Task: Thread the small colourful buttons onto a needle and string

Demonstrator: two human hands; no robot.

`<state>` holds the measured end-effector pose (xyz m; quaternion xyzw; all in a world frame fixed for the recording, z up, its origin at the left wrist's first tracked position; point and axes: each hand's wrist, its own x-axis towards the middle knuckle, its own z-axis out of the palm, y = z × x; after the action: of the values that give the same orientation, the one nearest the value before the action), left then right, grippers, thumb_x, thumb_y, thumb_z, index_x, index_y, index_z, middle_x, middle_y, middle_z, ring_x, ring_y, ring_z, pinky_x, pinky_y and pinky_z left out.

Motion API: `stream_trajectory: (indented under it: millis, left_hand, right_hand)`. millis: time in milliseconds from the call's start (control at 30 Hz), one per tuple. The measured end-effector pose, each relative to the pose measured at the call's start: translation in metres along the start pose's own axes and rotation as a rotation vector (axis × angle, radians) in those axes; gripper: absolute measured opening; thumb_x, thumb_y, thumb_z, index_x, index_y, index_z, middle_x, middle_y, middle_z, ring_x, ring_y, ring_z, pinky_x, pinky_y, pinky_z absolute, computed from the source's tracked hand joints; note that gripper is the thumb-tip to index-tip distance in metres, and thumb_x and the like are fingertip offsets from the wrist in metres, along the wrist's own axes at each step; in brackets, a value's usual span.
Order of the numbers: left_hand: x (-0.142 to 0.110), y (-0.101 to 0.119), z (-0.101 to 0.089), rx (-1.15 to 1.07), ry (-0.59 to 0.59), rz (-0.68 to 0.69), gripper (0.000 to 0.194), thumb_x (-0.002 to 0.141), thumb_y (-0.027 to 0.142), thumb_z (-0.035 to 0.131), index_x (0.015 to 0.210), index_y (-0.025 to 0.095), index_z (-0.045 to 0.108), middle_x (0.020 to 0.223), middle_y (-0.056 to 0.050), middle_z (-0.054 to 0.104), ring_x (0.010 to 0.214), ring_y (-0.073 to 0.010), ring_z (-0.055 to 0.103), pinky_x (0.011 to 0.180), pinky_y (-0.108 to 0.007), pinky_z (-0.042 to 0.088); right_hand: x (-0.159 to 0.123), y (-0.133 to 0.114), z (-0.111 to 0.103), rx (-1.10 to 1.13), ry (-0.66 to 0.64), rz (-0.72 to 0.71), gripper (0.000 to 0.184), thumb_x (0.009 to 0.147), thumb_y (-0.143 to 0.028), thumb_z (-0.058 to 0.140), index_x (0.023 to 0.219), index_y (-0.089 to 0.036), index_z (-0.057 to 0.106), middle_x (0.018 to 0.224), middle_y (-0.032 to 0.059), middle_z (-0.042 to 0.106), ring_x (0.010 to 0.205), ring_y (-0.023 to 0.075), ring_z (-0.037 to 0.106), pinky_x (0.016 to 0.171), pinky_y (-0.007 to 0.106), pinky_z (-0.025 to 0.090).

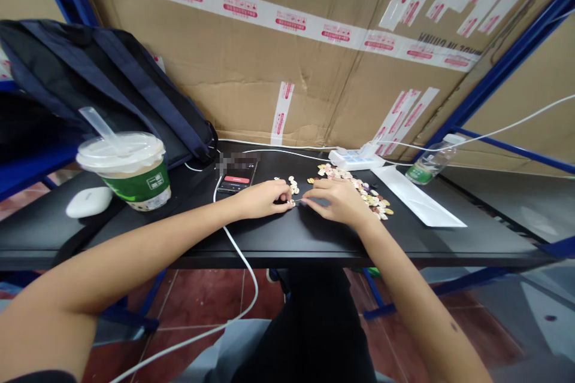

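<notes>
My left hand (269, 198) is closed, pinching a small cream shell-like piece (291, 203) with a dark mark at the fingertips, just above the black tabletop (269, 238). To its right, my right hand (336, 200) pinches a thin pale string (300, 200) that runs toward that piece. Whether the string passes through the piece is too small to tell. A few similar cream pieces (293, 184) lie just behind the fingers. Beyond my right hand spreads a pile of small white, pink, yellow and dark pieces (372, 198), partly hidden by the hand.
On the left stand a lidded drink cup (135, 173) with a straw, a white case (88, 202) and a dark backpack (112, 78). A phone (238, 176) lies behind my left wrist. Rightward are a power strip (354, 160), white packet (415, 196) and bottle (431, 163). A white cable (240, 254) crosses the front edge.
</notes>
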<state>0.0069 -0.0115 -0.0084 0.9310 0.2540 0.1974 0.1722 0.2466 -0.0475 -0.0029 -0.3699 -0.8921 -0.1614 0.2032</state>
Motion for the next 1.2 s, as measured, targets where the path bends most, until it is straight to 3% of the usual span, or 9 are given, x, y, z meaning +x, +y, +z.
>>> stream_trajectory:
  millis: [367, 633, 933, 1200]
  left_hand:
    - [0.002, -0.003, -0.004, -0.032, -0.052, 0.036, 0.008, 0.083, 0.015, 0.059, 0.089, 0.015, 0.064, 0.082, -0.001, 0.056, 0.073, -0.0125, 0.054, 0.070, -0.023, 0.045]
    - [0.000, 0.001, -0.003, 0.016, -0.024, -0.035, 0.010, 0.074, 0.019, 0.061, 0.083, 0.017, 0.056, 0.084, -0.003, 0.058, 0.075, -0.0152, 0.055, 0.069, -0.025, 0.045]
    - [-0.001, -0.004, -0.002, 0.135, 0.062, -0.110, 0.008, 0.081, 0.025, 0.055, 0.085, 0.018, 0.055, 0.088, -0.004, 0.056, 0.076, -0.0171, 0.055, 0.073, -0.029, 0.045]
    - [-0.003, -0.007, -0.002, 0.147, 0.096, -0.118, 0.008, 0.085, 0.023, 0.051, 0.090, 0.018, 0.055, 0.093, -0.005, 0.056, 0.078, -0.0170, 0.058, 0.075, -0.030, 0.047]
  right_hand:
    - [0.001, -0.001, 0.000, 0.028, -0.024, 0.001, 0.027, 0.097, -0.037, 0.052, 0.092, -0.025, 0.075, 0.082, 0.0025, 0.069, 0.078, 0.0148, 0.063, 0.068, 0.027, 0.037]
    - [0.001, -0.002, 0.000, 0.019, -0.018, -0.008, 0.026, 0.097, -0.036, 0.053, 0.091, -0.025, 0.075, 0.081, 0.0025, 0.069, 0.080, 0.0151, 0.063, 0.070, 0.028, 0.037]
    - [0.000, 0.003, 0.003, -0.125, 0.003, 0.034, 0.027, 0.099, -0.034, 0.050, 0.094, -0.024, 0.074, 0.084, 0.0029, 0.070, 0.081, 0.0159, 0.064, 0.073, 0.029, 0.036]
    - [-0.007, 0.021, 0.002, -0.290, 0.123, 0.213, 0.030, 0.098, -0.037, 0.047, 0.094, -0.023, 0.073, 0.091, 0.0046, 0.072, 0.084, 0.0180, 0.064, 0.068, 0.030, 0.035]
